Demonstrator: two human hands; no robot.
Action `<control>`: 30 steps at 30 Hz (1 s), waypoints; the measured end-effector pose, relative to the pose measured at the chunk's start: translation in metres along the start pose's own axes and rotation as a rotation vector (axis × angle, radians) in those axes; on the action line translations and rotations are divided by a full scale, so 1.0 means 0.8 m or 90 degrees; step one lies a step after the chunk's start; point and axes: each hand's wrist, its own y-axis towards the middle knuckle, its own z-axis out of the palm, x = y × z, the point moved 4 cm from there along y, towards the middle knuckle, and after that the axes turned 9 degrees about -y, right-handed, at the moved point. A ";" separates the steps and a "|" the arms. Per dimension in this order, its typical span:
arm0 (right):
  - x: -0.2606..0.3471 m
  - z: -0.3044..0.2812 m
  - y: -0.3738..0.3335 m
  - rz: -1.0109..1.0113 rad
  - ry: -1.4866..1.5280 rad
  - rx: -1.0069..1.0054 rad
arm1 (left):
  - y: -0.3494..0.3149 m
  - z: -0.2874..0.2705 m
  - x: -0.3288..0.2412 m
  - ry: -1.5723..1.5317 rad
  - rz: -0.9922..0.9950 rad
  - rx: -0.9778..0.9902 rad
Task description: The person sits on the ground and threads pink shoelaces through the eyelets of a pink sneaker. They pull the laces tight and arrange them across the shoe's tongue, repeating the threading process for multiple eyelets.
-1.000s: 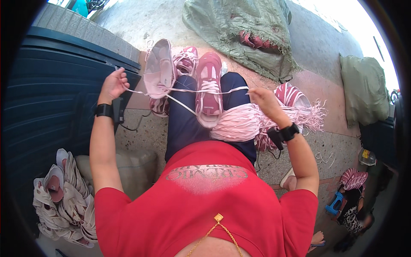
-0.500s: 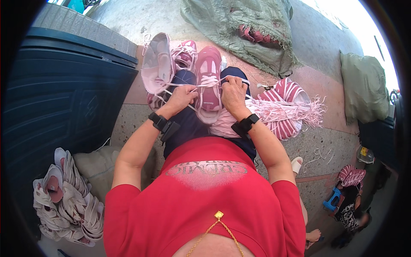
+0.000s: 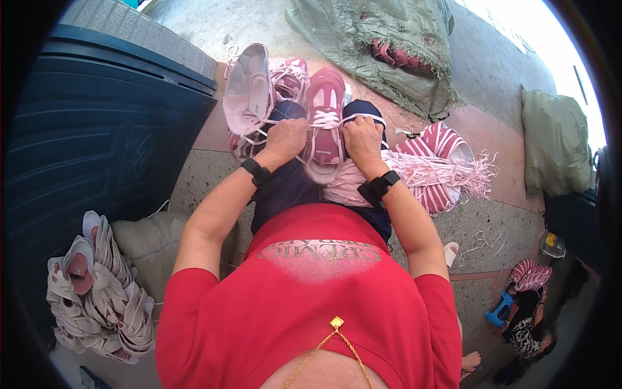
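A pink shoe upper (image 3: 326,83) lies lengthwise across my lap, its toe pointing away from me. Pale laces (image 3: 324,118) thread through its eyelets. Close by the left side of the upper, my left hand (image 3: 286,141) is closed on a lace, its fingertips mostly hidden beneath the hand. My right hand (image 3: 363,140) pinches the lace on the opposite side, and a loop of it runs over my right knee. Left of these sits another upper (image 3: 248,87), pale inside and tilted open, with a pink laced upper (image 3: 290,79) behind it.
Beside my right leg are a bundle of pink laces (image 3: 414,170) and striped pink uppers (image 3: 440,142). A green woven sack (image 3: 343,32) lies ahead, another sack (image 3: 556,142) far right. Stacked pale uppers (image 3: 100,292) stand lower left, near a dark blue panel (image 3: 110,123). Another person (image 3: 528,330) is lower right.
My left hand has turned so its back faces up, hiding its fingertips. The right hand keeps its pinch. The whole view has shifted slightly, with the shoe upper now a little further right.
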 end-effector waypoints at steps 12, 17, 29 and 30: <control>0.014 -0.015 -0.004 -0.014 -0.005 0.140 | -0.023 -0.011 -0.052 0.184 0.042 -0.103; -0.006 0.005 -0.003 -0.017 0.189 0.083 | -0.016 -0.007 -0.042 0.145 0.064 -0.148; 0.009 -0.006 0.002 -0.182 0.147 0.022 | 0.019 -0.045 -0.055 -0.192 0.198 -0.098; 0.012 -0.004 0.002 -0.196 0.096 0.035 | 0.026 -0.057 -0.053 -0.464 0.039 -0.068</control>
